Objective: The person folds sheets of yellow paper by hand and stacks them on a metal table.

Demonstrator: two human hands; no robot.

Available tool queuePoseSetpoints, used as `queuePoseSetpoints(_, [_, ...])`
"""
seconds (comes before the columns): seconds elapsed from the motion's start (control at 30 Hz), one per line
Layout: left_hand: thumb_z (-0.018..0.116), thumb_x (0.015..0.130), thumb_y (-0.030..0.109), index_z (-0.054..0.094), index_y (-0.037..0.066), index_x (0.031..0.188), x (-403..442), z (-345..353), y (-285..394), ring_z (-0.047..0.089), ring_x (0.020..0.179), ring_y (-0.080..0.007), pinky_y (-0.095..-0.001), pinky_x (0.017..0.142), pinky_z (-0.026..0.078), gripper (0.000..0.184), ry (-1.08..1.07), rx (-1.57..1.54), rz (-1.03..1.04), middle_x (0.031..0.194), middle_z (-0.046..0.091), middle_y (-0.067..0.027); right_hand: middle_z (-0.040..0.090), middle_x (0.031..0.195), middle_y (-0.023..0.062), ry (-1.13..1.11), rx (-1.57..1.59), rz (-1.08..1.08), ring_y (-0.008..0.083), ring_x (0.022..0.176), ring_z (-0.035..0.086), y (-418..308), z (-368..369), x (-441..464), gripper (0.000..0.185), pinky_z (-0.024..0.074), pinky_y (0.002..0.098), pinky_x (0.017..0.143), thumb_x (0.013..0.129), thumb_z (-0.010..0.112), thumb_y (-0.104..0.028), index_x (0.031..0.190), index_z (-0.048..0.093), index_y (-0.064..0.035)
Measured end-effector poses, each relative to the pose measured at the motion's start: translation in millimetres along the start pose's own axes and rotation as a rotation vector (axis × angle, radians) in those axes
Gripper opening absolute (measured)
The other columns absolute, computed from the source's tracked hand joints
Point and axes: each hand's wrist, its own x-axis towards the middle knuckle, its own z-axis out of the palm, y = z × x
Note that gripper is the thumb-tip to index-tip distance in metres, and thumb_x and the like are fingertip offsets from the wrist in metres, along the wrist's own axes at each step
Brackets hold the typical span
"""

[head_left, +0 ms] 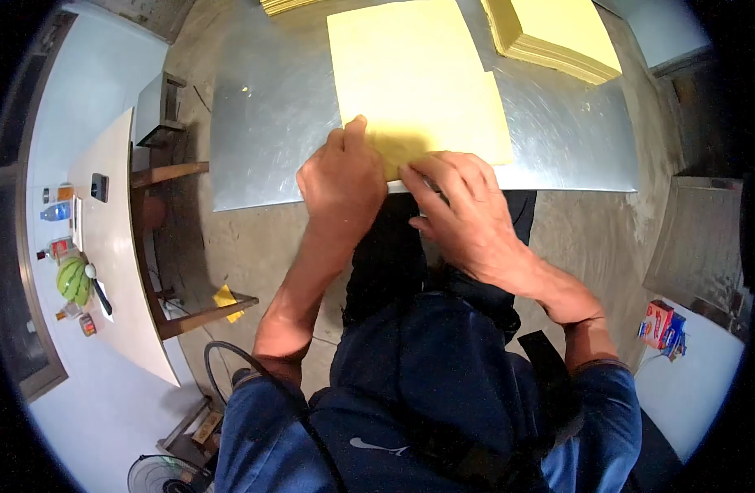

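Note:
A large yellow paper sheet [418, 74] lies on the metal table [270, 123], reaching its near edge. At the sheet's lower left corner, my left hand [344, 177] is closed on the paper, thumb pointing up along its side. My right hand [464, 201] pinches the sheet's near edge between thumb and fingers, just right of my left hand. The part of the edge between the two hands looks slightly lifted or folded. My fingertips hide some of it.
A thick stack of yellow paper [554, 37] stands at the table's back right, with another stack [287, 5] at the back left. To the left, a wooden table [106, 238] bears green bananas [73, 281], bottles and a phone. Snack packs [661, 329] lie at the right.

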Motion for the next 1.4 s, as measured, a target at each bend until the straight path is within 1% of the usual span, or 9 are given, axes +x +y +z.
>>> queuePoseSetpoints(0.17, [0.073, 0.089, 0.006, 0.068, 0.003, 0.125, 1.5, 5.4, -6.2, 0.073, 0.073, -0.0356, -0.0474, 0.063, 0.058, 0.036, 0.128, 0.001, 0.112, 0.092, 0.072, -0.0145, 0.061, 0.145, 0.0096, -0.048, -0.068, -0.01, 0.0319, 0.138, 0.055, 10.9, 1.4, -14.8, 0.078, 0.0435, 0.0512, 0.12, 0.072, 0.09, -0.021, 0.144, 0.065, -0.0056])
queuePoseSetpoints(0.37, [0.074, 0.087, 0.001, 0.067, 0.003, 0.122, 3.2, 4.9, -6.9, 0.072, 0.069, -0.0345, -0.0465, 0.06, 0.058, 0.036, 0.191, -0.043, 0.146, 0.09, 0.072, -0.0137, 0.059, 0.153, 0.0105, -0.076, -0.155, 0.062, 0.0335, 0.147, 0.052, 35.2, -21.8, -43.2, 0.071, 0.0386, 0.0577, 0.125, 0.083, 0.087, -0.019, 0.149, 0.063, -0.0078])
queuePoseSetpoints(0.47, [0.074, 0.086, 0.0, 0.067, 0.002, 0.122, 0.9, 2.1, -7.5, 0.072, 0.076, -0.0333, -0.0459, 0.063, 0.058, 0.037, 0.164, -0.058, 0.13, 0.096, 0.071, -0.0142, 0.06, 0.152, 0.0109, -0.051, -0.092, 0.072, 0.0339, 0.146, 0.052, 38.8, -24.8, -45.2, 0.067, 0.0373, 0.0605, 0.126, 0.086, 0.085, -0.017, 0.148, 0.064, -0.009])
queuePoseSetpoints(0.57, [0.074, 0.088, 0.0, 0.066, 0.002, 0.128, -1.2, -12.5, -4.9, 0.071, 0.102, -0.037, -0.0486, 0.085, 0.059, 0.042, 0.08, -0.021, 0.135, 0.116, 0.07, -0.019, 0.061, 0.149, 0.0109, -0.028, -0.073, 0.074, 0.0343, 0.144, 0.053, 38.2, -26.2, -43.4, 0.064, 0.0374, 0.0617, 0.125, 0.086, 0.085, -0.016, 0.146, 0.066, -0.009])
queuePoseSetpoints(0.63, [0.074, 0.087, 0.002, 0.064, 0.001, 0.132, 4.8, 2.7, 8.9, 0.064, 0.118, -0.0407, -0.0524, 0.101, 0.053, 0.046, 0.259, 0.01, 0.166, 0.128, 0.066, -0.0226, 0.062, 0.147, 0.0111, -0.015, -0.073, 0.081, 0.0347, 0.142, 0.055, 37.9, -25.9, -43.3, 0.061, 0.0378, 0.0624, 0.124, 0.086, 0.085, -0.015, 0.144, 0.067, -0.0087])
queuePoseSetpoints(0.83, [0.081, 0.084, 0.018, 0.044, -0.008, 0.156, -15.9, 8.2, 58.4, 0.036, 0.159, -0.0466, -0.0586, 0.13, 0.028, 0.085, -0.11, -0.182, 0.467, 0.167, 0.041, -0.0306, 0.065, 0.142, 0.012, 0.015, -0.078, 0.054, 0.0364, 0.138, 0.058, 39.1, -21.6, -39.7, 0.054, 0.0399, 0.063, 0.122, 0.088, 0.082, -0.008, 0.14, 0.07, -0.0073])
queuePoseSetpoints(1.13, [0.084, 0.085, 0.028, 0.037, -0.009, 0.161, -49.3, -17.1, 7.3, 0.03, 0.163, -0.046, -0.059, 0.134, 0.023, 0.097, -0.228, 0.077, 0.272, 0.172, 0.033, -0.0311, 0.064, 0.146, 0.0136, 0.002, -0.139, 0.04, 0.0361, 0.139, 0.058, 34.8, -25.1, -38.8, 0.054, 0.0386, 0.0622, 0.124, 0.088, 0.083, -0.013, 0.14, 0.069, -0.0047])
queuePoseSetpoints(1.3, [0.081, 0.089, 0.028, 0.035, -0.011, 0.162, -54.0, -11.6, 2.7, 0.03, 0.162, -0.0485, -0.0624, 0.132, 0.025, 0.094, -0.199, 0.068, 0.28, 0.172, 0.032, -0.0328, 0.057, 0.161, 0.0155, -0.116, -0.127, -0.05, 0.0351, 0.151, 0.05, 10.6, 1.1, -21.7, 0.075, 0.0359, 0.0532, 0.129, 0.087, 0.083, -0.035, 0.149, 0.062, 0.0025])
queuePoseSetpoints(1.4, [0.08, 0.09, 0.023, 0.038, -0.011, 0.161, -51.8, -14.4, 2.9, 0.032, 0.161, -0.0498, -0.0646, 0.129, 0.029, 0.089, -0.205, 0.076, 0.29, 0.172, 0.032, -0.0337, 0.052, 0.165, 0.0177, -0.111, -0.021, -0.025, 0.0347, 0.156, 0.045, 7.0, 2.7, -13.9, 0.084, 0.0389, 0.0523, 0.128, 0.081, 0.087, -0.03, 0.153, 0.057, 0.0016])
